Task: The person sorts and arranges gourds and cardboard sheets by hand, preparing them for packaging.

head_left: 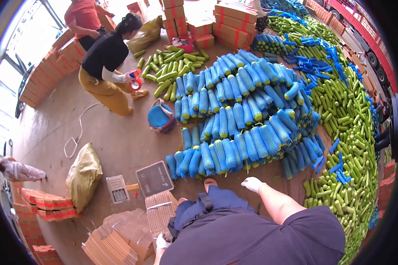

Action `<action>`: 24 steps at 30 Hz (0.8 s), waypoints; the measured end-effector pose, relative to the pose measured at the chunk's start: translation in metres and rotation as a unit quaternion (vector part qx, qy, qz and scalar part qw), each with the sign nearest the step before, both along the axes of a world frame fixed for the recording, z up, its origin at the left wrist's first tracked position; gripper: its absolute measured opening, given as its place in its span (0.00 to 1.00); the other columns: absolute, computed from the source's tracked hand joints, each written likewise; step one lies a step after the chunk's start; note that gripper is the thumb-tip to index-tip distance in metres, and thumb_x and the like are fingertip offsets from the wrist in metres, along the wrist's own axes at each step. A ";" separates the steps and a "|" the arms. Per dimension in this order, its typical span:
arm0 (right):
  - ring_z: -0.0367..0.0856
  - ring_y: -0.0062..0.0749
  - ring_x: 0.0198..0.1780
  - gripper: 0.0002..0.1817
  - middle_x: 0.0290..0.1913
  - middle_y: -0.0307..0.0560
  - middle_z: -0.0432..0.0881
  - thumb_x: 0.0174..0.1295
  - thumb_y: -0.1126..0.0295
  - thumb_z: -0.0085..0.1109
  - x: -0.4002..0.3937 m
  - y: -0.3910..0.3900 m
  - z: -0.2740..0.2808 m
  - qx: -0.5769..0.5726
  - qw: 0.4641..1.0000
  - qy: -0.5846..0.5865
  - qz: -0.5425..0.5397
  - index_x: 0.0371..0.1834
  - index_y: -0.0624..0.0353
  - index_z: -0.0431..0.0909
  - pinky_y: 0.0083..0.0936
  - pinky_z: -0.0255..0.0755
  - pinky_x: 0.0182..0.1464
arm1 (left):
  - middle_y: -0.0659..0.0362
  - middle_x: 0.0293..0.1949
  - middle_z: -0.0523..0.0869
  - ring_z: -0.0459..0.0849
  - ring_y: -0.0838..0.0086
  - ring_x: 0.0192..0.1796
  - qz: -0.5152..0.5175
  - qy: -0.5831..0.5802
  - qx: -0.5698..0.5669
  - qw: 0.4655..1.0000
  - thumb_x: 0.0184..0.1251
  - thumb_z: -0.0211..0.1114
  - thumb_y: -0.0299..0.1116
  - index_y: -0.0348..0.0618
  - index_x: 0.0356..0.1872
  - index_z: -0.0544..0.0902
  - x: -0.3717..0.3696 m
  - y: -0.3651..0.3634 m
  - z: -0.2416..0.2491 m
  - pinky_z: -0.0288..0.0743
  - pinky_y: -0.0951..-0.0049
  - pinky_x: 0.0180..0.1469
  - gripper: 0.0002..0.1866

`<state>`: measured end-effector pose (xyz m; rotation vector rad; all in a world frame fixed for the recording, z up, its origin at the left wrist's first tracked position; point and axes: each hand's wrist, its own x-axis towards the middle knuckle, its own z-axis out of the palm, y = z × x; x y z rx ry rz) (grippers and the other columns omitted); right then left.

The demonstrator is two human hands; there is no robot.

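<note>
My right hand [252,184], in a white glove, hangs above the floor just in front of the piled gourds in blue foam netting [225,152]. Its fingers look loosely stretched, and I see nothing in them. My left hand [162,242], also gloved, is low by my side near a stack of flattened cardboard [161,212]. Its fingers are partly hidden, so touching or holding cannot be made out. The netted gourds lie in several stacked rows, with pale green ends showing.
A scale platform [155,178] with its display unit [117,189] lies ahead-left. Beyond are a yellow sack [85,176], a blue-topped bucket [160,116] and loose green gourds [170,70]. A co-worker [106,66] holds a red tape dispenser [135,79]. Bare gourds [353,154] heap up right.
</note>
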<state>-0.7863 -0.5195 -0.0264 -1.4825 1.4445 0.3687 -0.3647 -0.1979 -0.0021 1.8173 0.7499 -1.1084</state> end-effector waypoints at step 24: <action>0.78 0.29 0.38 0.19 0.37 0.48 0.82 0.60 0.60 0.55 -0.021 -0.004 -0.021 0.056 0.990 -0.071 -0.112 0.46 0.64 0.79 0.27 0.70 0.45 | 0.66 0.18 0.64 0.61 0.79 0.14 0.137 -0.056 -0.040 0.988 0.63 0.58 0.38 0.45 0.35 0.74 -0.009 0.008 -0.002 0.65 0.76 0.20 0.08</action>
